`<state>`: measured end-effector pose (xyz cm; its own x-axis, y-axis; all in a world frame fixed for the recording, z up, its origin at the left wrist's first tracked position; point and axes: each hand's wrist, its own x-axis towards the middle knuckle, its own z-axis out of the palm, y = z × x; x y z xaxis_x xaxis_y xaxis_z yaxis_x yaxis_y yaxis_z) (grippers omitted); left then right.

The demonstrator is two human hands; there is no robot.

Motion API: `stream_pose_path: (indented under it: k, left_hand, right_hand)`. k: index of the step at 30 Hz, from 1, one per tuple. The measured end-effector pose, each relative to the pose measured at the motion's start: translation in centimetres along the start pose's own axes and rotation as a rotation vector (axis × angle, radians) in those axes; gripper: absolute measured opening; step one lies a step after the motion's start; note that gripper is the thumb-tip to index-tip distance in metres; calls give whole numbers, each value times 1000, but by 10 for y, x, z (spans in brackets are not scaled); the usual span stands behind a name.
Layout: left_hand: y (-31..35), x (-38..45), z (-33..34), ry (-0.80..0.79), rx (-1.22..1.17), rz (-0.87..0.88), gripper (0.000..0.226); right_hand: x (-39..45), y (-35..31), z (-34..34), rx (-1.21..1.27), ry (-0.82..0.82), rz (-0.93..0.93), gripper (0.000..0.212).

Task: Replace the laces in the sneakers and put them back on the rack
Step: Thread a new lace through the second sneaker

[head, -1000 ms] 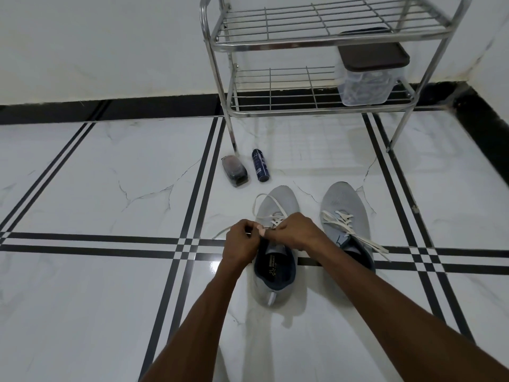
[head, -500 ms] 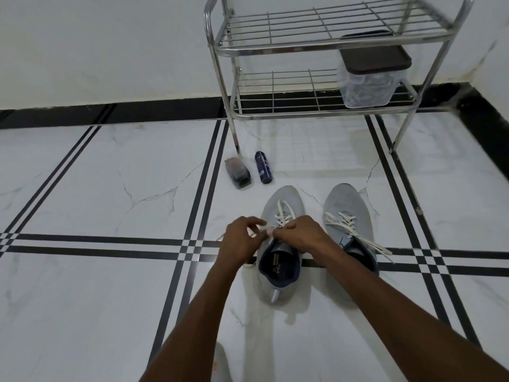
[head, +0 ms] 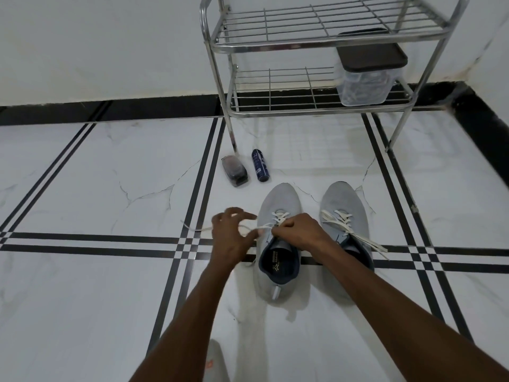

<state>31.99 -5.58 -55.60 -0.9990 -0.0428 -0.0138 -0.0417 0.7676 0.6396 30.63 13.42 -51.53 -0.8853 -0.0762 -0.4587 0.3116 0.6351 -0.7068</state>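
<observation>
Sneaker [head: 279, 205] lace [head: 264, 226] – right hand [head: 296, 232] pinches it, left hand [head: 230, 235] spread beside

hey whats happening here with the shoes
A person is lacing a pair of grey sneakers on the floor in front of a metal rack. The right hand pinches the white lace at the top of the left sneaker, while the left hand, fingers spread, works the lace's loose end out to the side. The right sneaker is laced, its ends trailing untied. Neither is on the rack yet.
</observation>
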Motion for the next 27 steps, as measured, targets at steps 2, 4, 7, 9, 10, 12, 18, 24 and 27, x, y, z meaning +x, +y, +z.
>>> stream_pose_path:
  k: [2, 4, 7, 9, 10, 12, 18, 24, 27]
  left_hand:
    - [7, -1, 14, -67, 28, 1, 22]
    - [8, 0, 15, 66, -99, -62, 4]
    - [12, 2, 3, 277, -603, -293, 6]
    - [21, 5, -9, 221, -973, -400, 10]
    - [24, 7, -12, 180, -1076, -410, 12]
    - [29, 7, -17, 84, -1093, -406, 12]
    - [22, 7, 4, -28, -295, -205, 21]
    - [15, 13, 7, -137, -4, -286, 33]
    - [12, 9, 4, -218, 51, -290, 23]
  right_hand:
    - [1, 1, 1, -7, 6, -7, 25]
    - [2, 3, 2, -6, 25, 1, 27]
    - [3, 4, 3, 16, 22, 15, 24]
    - [2, 3, 3, 14, 12, 15, 21]
    - [2, 2, 3, 12, 14, 18, 21]
    - [1, 3, 2, 11, 25, 20, 24]
    - [0, 2, 2, 13, 26, 11, 24]
    - [0, 1, 2, -2, 28, 3, 26]
    - [1, 2, 3, 5, 31, 12, 29]
